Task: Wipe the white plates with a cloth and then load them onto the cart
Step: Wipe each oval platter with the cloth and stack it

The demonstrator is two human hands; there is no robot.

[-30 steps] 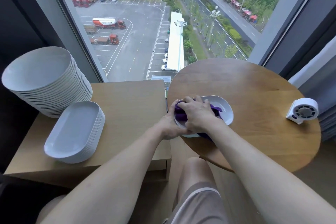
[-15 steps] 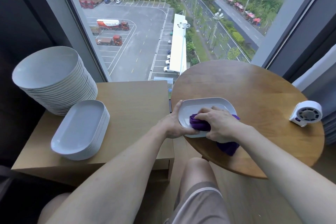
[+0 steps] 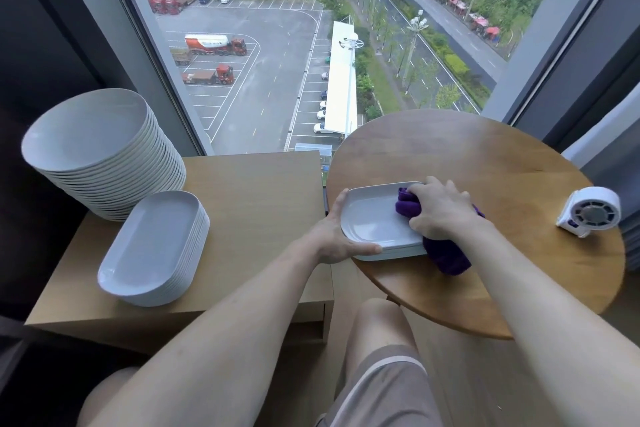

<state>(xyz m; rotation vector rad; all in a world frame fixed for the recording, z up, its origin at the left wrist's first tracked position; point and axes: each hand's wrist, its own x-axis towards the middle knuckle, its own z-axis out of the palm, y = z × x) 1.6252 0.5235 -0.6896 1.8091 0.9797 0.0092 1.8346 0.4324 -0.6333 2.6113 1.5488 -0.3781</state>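
Rightward since 0.5 s ago, the right hand (image 3: 441, 210) clutches the purple cloth (image 3: 446, 253) on the white plate (image 3: 374, 218); the left hand (image 3: 337, 239) grips its rim on the round table (image 3: 485, 156). Wiping step; next, probably a 2-handed lift toward the oval stack (image 3: 152, 250).

My right hand (image 3: 440, 208) covers the middle of the purple cloth (image 3: 446, 253), so I see only a bunched end on the plate (image 3: 370, 218) and a tail hanging past the near rim. The plate's right end is hidden under both. Below that rim a second white edge shows (one plate or two, I cannot tell). The palm of my left hand (image 3: 332, 236) is out of sight against the plate's left end. The stack of oblong plates (image 3: 152, 246) hides the near foot of the stack of round plates (image 3: 90, 135). Both forearms run off the bottom edge, and the right one hides part of the near rim of the round table (image 3: 485, 166).
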